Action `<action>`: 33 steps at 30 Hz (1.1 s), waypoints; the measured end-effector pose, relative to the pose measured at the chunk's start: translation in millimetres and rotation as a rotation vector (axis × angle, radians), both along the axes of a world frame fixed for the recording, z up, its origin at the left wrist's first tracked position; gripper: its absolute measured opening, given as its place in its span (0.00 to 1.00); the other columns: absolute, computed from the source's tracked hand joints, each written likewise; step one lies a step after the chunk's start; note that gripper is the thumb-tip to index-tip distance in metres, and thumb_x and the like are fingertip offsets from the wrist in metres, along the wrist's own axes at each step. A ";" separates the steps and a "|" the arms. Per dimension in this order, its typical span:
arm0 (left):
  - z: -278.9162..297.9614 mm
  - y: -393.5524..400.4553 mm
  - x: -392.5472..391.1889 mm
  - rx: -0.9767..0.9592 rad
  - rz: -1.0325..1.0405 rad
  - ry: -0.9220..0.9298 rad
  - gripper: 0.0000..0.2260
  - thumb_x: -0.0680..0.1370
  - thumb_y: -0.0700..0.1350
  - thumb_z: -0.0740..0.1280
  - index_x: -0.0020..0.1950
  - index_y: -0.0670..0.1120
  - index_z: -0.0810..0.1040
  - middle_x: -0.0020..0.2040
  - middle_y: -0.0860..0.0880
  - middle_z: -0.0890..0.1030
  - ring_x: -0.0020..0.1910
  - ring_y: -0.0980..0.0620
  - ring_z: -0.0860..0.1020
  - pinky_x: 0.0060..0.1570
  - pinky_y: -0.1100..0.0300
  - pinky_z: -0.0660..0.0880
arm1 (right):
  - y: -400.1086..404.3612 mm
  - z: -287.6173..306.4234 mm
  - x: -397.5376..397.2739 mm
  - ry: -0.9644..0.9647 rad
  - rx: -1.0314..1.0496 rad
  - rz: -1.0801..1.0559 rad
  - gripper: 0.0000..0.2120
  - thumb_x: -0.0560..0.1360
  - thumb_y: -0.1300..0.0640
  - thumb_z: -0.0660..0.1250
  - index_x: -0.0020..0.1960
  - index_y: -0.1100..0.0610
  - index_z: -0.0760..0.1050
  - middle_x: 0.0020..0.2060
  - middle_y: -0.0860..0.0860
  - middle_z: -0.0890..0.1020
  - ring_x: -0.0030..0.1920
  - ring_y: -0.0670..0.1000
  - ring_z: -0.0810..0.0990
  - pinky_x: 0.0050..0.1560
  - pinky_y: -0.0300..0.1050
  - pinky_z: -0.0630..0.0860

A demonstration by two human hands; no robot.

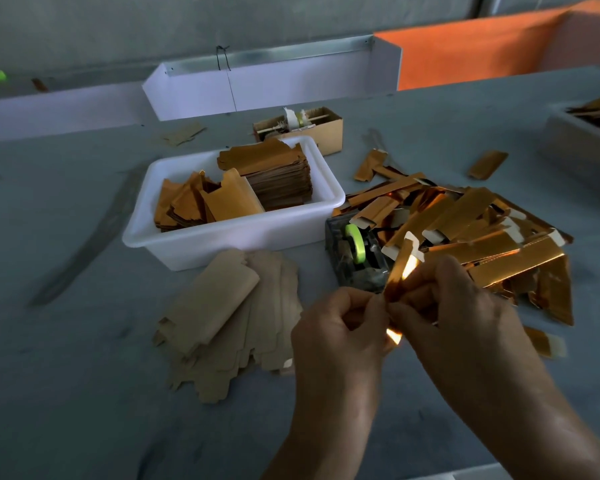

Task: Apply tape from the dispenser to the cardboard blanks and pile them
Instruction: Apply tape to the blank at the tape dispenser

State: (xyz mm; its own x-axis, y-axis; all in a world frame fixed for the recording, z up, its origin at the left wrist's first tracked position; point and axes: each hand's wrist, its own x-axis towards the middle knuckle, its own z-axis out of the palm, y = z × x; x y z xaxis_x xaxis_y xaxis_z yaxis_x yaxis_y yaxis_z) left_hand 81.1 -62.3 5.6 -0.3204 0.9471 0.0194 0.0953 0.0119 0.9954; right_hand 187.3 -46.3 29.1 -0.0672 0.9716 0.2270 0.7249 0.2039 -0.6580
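Observation:
Both hands hold one shiny gold cardboard blank [400,268] upright above the table's near middle. My left hand [340,327] pinches its lower left edge; my right hand [454,306] grips its right side with curled fingers. Just behind the blank stands the tape dispenser [355,258] with a green roll of tape [355,242]. A big loose pile of folded gold blanks [482,233] lies right of the dispenser. Flat brown blanks [229,320] fan out on the table left of my hands.
A white tub [229,233] holds more stacked gold blanks behind the flat ones. A small cardboard box [312,128] with a spool sits farther back. White trays [271,81] and an orange board [482,53] line the far edge. A grey bin [568,140] stands at right.

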 end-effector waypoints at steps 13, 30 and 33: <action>9.4 -6.1 0.5 0.233 0.067 0.285 0.03 0.75 0.44 0.70 0.43 0.48 0.82 0.39 0.50 0.81 0.38 0.59 0.79 0.35 0.71 0.74 | -1.7 -6.4 8.3 0.815 -0.509 0.222 0.20 0.60 0.43 0.67 0.48 0.51 0.81 0.47 0.50 0.84 0.51 0.48 0.82 0.59 0.52 0.74; 4.3 -1.1 -51.0 -0.480 -0.466 -0.787 0.04 0.69 0.42 0.69 0.39 0.43 0.83 0.38 0.44 0.82 0.35 0.52 0.79 0.24 0.67 0.74 | 19.3 -4.1 18.2 0.568 -0.487 0.472 0.10 0.63 0.53 0.67 0.43 0.52 0.81 0.41 0.51 0.84 0.44 0.47 0.83 0.42 0.35 0.78; -2.9 2.0 -58.4 -0.353 -0.147 -0.334 0.04 0.72 0.44 0.70 0.41 0.45 0.84 0.40 0.46 0.84 0.35 0.55 0.82 0.27 0.66 0.73 | 34.2 -4.3 23.2 0.556 -0.445 0.343 0.14 0.64 0.51 0.66 0.49 0.50 0.79 0.41 0.47 0.84 0.43 0.44 0.83 0.38 0.36 0.77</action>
State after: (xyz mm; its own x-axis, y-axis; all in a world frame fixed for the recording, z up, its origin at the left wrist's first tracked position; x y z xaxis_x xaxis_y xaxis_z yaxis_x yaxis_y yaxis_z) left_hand 22.7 -60.3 2.7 -0.1170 0.9129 -0.3910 -0.2019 0.3636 0.9094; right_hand 210.6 -12.1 24.8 -0.3708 0.9243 -0.0901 0.2103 -0.0110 -0.9776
